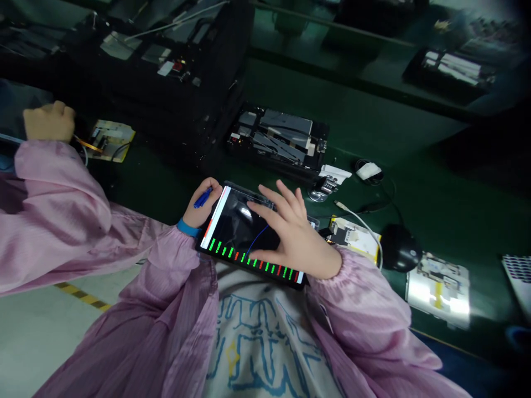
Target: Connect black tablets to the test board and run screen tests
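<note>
My left hand [199, 207], with a blue band at the wrist, is closed round the left edge of a tablet [232, 218]. A small blue object [202, 198] shows on that hand; its kind is unclear. The tablet is tilted in front of my body. Its lit screen shows a column of green and red marks, a white strip and a thin blue curved line. My right hand [286, 232] is over the right part of the screen, fingers spread and holding nothing. Whether its fingertips touch the glass I cannot tell.
Beyond the tablet lies a tray of device parts [282, 135]. To the right are a white-tipped cable [360, 218], a yellow-edged part [357, 237], a round black object [400, 247] and a silvery panel [440, 290]. A co-worker's hand [50, 122] is at the left.
</note>
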`<state>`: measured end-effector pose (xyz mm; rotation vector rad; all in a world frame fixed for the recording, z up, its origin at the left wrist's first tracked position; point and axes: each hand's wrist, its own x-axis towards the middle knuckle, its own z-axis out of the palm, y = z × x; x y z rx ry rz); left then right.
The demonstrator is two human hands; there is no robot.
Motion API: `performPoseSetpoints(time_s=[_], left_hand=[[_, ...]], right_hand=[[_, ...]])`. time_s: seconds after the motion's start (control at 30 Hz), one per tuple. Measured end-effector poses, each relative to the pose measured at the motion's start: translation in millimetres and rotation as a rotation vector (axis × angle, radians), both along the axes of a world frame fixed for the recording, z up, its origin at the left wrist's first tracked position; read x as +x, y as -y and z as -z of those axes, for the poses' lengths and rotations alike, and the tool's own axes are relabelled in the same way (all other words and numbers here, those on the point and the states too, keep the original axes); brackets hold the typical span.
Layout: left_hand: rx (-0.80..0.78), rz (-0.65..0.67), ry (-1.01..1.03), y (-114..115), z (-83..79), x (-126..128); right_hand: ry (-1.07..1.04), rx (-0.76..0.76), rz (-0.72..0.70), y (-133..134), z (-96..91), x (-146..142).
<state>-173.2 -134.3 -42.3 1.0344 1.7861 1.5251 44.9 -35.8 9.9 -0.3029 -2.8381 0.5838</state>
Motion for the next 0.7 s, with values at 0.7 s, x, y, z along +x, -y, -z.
performPoseSetpoints(time_s=[0.7], left_hand=[[-0.047,0.015,-0.005,0,-2.9,-3]], right_hand=[[0.082,-0.118,0.047,-31,-2.7,-52]])
